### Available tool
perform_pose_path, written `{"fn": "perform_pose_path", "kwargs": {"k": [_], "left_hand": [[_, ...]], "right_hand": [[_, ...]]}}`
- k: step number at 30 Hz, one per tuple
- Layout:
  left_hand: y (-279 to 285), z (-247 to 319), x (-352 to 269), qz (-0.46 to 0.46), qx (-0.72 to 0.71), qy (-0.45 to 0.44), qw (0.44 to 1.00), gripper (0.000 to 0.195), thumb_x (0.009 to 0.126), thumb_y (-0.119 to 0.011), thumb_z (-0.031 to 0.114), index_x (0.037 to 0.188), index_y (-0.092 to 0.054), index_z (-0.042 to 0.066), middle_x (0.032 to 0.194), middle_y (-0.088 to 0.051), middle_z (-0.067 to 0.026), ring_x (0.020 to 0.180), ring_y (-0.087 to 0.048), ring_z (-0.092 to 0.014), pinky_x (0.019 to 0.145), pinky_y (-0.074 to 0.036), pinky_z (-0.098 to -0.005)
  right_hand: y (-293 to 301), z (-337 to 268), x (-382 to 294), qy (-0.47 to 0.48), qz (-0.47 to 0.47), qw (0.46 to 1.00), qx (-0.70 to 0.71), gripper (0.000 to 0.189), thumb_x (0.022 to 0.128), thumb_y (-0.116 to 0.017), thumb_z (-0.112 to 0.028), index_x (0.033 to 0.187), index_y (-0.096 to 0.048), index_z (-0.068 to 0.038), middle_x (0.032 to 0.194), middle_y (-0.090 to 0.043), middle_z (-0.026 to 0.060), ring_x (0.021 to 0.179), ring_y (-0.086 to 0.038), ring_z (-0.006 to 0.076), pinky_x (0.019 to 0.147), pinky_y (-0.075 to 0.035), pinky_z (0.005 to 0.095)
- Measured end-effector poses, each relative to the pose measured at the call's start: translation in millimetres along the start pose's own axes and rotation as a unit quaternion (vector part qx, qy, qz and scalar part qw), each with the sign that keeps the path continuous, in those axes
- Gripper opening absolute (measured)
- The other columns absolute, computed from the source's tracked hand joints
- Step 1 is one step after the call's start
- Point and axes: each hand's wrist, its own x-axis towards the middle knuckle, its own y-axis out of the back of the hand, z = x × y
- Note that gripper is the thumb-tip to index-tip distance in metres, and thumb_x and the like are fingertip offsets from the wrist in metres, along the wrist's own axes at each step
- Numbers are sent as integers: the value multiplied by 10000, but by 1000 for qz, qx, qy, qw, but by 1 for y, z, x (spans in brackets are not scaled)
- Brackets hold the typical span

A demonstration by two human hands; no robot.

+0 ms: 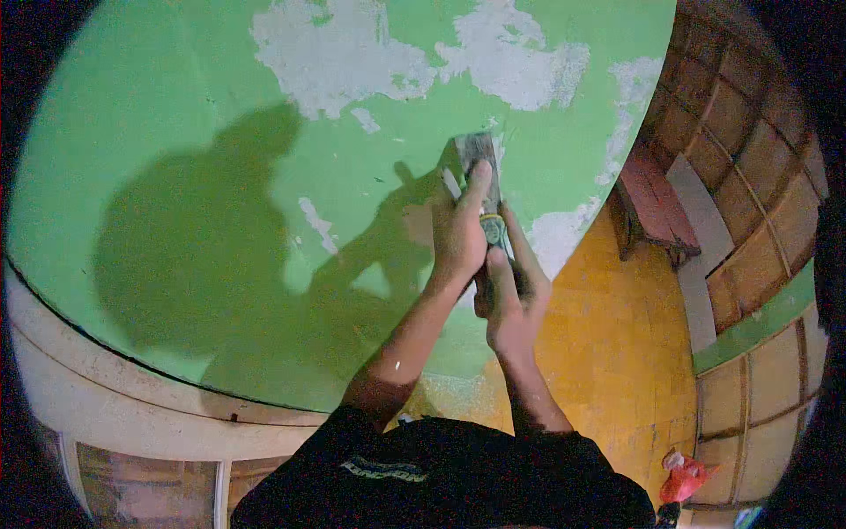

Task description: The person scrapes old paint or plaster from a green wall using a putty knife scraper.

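Note:
My right hand (515, 297) is closed around the dark handle of a flat-bladed scraper (492, 198), which has a yellow band where blade and handle meet. My left hand (466, 231) grips the same tool higher up, its thumb lying on the metal blade. The blade's tip is at the green painted wall (357, 155), beside a small pale scraped spot; whether it touches cannot be told. Large whitish bare patches (509, 66) show in the paint above the tool. Smaller pale streaks (317, 225) lie to the left. My shadow falls on the wall at the left.
At the right, a reddish wooden bench (661, 205) stands on the yellow floor (608, 344). Beyond it is a panelled surface with brown strips (760, 178). A red object (684, 479) is at the lower right. Framed panes (149, 483) are at the lower left.

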Motion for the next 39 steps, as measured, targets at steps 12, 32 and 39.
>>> {"fn": "perform_pose_path", "kwargs": {"k": [12,32,39], "left_hand": [[39,-20,43,7,25,-43,999,436,828,-546,410,905,-588,-17,724,-570,-70,655,-504,-156,598,-414,-317],[112,-44,165,56,0,-94,994,392,837,-541,380,776,-572,-6,646,-537,-52,600,-483,-145,559,-399,-319],[119,-45,132,17,78,-32,996,434,820,-553,406,704,-572,-12,587,-527,-56,547,-473,-147,528,-390,-340]], "right_hand": [[-43,32,21,-60,-4,997,52,416,877,-453,-107,1287,-431,-43,605,-474,-41,457,-363,44,414,-308,198],[-166,91,97,-64,6,989,133,485,853,-420,-134,1314,-355,2,519,-400,-23,382,-310,58,349,-272,214],[-150,105,67,-54,19,985,165,493,858,-422,-143,1321,-341,6,521,-399,-24,381,-315,55,342,-267,216]]}}
